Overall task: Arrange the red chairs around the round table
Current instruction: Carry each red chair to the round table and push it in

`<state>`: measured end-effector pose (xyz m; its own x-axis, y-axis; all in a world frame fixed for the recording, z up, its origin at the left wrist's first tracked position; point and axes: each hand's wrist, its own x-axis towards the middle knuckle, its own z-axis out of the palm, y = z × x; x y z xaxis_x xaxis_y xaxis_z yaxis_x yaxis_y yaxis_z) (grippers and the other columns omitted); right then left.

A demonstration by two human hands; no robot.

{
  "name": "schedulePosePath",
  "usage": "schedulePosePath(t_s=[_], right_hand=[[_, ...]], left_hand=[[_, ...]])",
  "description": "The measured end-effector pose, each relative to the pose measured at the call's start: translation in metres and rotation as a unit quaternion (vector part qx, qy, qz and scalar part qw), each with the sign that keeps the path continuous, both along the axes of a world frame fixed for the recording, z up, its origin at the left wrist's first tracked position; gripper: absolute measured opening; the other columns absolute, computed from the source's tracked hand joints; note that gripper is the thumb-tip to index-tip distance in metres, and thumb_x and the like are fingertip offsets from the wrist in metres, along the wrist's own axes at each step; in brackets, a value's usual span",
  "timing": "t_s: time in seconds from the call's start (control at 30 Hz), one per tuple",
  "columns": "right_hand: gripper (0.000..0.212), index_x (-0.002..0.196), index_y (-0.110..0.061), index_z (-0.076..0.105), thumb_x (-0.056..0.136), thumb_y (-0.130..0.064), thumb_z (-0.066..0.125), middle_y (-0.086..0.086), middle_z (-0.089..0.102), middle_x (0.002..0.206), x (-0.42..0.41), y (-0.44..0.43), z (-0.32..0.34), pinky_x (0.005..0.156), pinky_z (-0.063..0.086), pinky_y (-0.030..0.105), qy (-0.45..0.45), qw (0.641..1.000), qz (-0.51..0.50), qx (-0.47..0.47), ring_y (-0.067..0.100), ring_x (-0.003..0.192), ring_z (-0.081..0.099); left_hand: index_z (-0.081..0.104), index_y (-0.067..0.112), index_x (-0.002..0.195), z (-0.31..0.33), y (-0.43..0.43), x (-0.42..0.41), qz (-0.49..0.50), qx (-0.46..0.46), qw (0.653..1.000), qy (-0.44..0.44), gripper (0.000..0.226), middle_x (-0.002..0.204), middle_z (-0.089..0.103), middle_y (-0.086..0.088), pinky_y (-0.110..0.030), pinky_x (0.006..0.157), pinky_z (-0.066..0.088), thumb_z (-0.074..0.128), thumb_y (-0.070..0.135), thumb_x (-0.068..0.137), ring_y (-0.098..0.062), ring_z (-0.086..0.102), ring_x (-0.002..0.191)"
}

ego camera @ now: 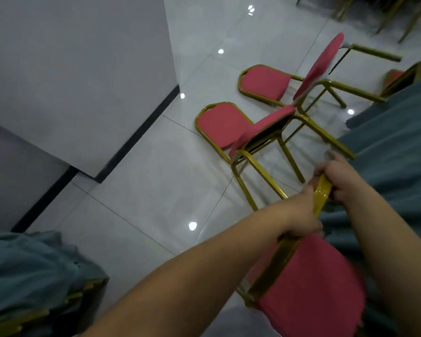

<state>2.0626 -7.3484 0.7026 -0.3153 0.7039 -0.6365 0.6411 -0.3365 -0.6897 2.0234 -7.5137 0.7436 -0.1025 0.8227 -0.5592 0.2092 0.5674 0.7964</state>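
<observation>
Left hand [304, 212]: curled round the gold top bar of the near chair, with the bare arm reaching in from the lower left.
Right hand [338, 181]: gripping the same gold bar just beyond the left hand, the two nearly touching. The fingers are blurred.
Near chair [311, 288]: held by both hands, with its red pad low at the person's front. It sits right against the edge of the table's cloth and is smeared by motion.
Middle chair [260, 132]: just past the hands, a red seat and red back in a gold frame. Its legs stretch towards the hands and the table.
Far chair [265, 81]: next one along, beside the middle chair, the same red and gold. Its legs also run towards the table.
Table [399, 147]: along the right side, draped in a blue-grey cloth that hangs down. Its shape cannot be told from here.
Floor [156, 190]: glossy white tiles with bright spots of reflected light.
Pillar [83, 69]: a white corner with a dark skirting strip, well apart from the chairs on the left.
Cloth heap [34, 276]: more blue-grey fabric at the lower left, with gold frames poking out beneath.
Chair legs [399, 18]: more gold legs at the top right corner.
</observation>
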Motion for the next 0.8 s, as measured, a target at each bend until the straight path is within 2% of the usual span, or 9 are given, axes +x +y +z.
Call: schedulePosePath(t_s=[0.17,0.3,0.37,0.43,0.47,0.53,0.57,0.63,0.8], right_hand=[[0.085,0.148,-0.036,0.037,0.077,0.008,0.052,0.028,0.053,0.122,-0.005,0.023,0.001,0.084,0.053,0.054,-0.002,1.000,-0.004,-0.001,0.037,0.087,0.056],[0.083,0.145,-0.042,0.039,0.078,0.005,0.054,0.020,0.048,0.134,-0.003,0.032,0.005,0.073,0.056,0.044,-0.006,1.000,0.005,-0.011,0.035,0.090,0.061],[0.079,0.143,-0.045,0.040,0.080,0.001,0.058,0.019,0.050,0.133,-0.003,0.034,0.006,0.075,0.058,0.047,-0.031,0.999,0.021,-0.007,0.038,0.094,0.062],[0.074,0.141,-0.046,0.043,0.082,-0.005,0.062,0.017,0.056,0.127,-0.001,0.037,0.003,0.082,0.058,0.051,-0.063,0.998,0.029,0.008,0.038,0.098,0.064],[0.071,0.141,-0.044,0.043,0.083,-0.008,0.064,0.015,0.057,0.126,0.001,0.036,0.001,0.081,0.057,0.047,-0.081,0.996,0.031,0.027,0.035,0.098,0.064],[0.072,0.147,-0.037,0.039,0.085,-0.014,0.068,0.013,0.057,0.130,-0.002,0.029,-0.002,0.085,0.054,0.041,-0.139,0.986,0.048,0.076,0.029,0.102,0.063],[0.077,0.150,-0.034,0.035,0.084,-0.018,0.072,0.014,0.053,0.136,-0.009,0.027,-0.002,0.091,0.052,0.042,-0.169,0.979,0.069,0.092,0.029,0.108,0.060],[0.084,0.152,-0.029,0.033,0.081,-0.027,0.077,0.013,0.043,0.147,-0.032,0.015,-0.001,0.102,0.046,0.046,-0.215,0.965,0.109,0.103,0.030,0.120,0.054],[0.073,0.149,-0.031,0.036,0.085,-0.037,0.072,0.003,0.035,0.155,-0.155,0.002,0.008,0.110,0.033,0.041,-0.140,0.960,0.177,0.164,0.023,0.139,0.038]], left_hand=[[0.002,0.026,0.154,-0.002,0.022,-0.012,-0.015,0.025,0.999,-0.014,0.094,0.119,0.053,-0.016,-0.037,0.076,0.048,0.068,0.019,0.089,-0.033,0.058,0.106],[-0.010,0.028,0.154,0.000,0.032,-0.022,-0.068,0.013,0.997,-0.036,0.105,0.136,0.049,-0.021,-0.048,0.098,0.048,0.071,0.025,0.089,-0.038,0.054,0.120],[-0.005,0.031,0.155,-0.001,0.031,-0.038,-0.116,0.006,0.990,-0.081,0.103,0.149,0.039,-0.016,-0.048,0.105,0.044,0.073,0.034,0.088,-0.035,0.048,0.130],[0.010,0.032,0.155,-0.008,0.029,-0.068,-0.162,0.017,0.977,-0.138,0.091,0.153,0.038,-0.009,-0.040,0.106,0.045,0.072,0.034,0.089,-0.025,0.046,0.134],[0.016,0.031,0.155,-0.013,0.029,-0.090,-0.186,0.028,0.972,-0.140,0.086,0.152,0.040,-0.007,-0.031,0.104,0.045,0.071,0.034,0.090,-0.014,0.047,0.133],[0.024,0.026,0.154,-0.026,0.030,-0.147,-0.211,0.034,0.972,-0.102,0.077,0.149,0.044,-0.007,-0.012,0.087,0.047,0.069,0.036,0.092,0.009,0.050,0.117],[0.027,0.027,0.153,-0.032,0.030,-0.180,-0.202,0.023,0.977,-0.071,0.074,0.149,0.046,-0.006,-0.012,0.082,0.046,0.068,0.038,0.092,0.007,0.051,0.111],[0.032,0.031,0.151,-0.044,0.023,-0.249,-0.176,-0.032,0.984,-0.005,0.069,0.146,0.048,-0.006,-0.022,0.085,0.047,0.067,0.040,0.092,-0.006,0.052,0.110],[0.036,0.030,0.149,-0.060,0.009,-0.421,-0.087,-0.119,0.982,0.119,0.065,0.143,0.048,-0.008,-0.024,0.081,0.044,0.065,0.039,0.092,-0.015,0.053,0.109]])
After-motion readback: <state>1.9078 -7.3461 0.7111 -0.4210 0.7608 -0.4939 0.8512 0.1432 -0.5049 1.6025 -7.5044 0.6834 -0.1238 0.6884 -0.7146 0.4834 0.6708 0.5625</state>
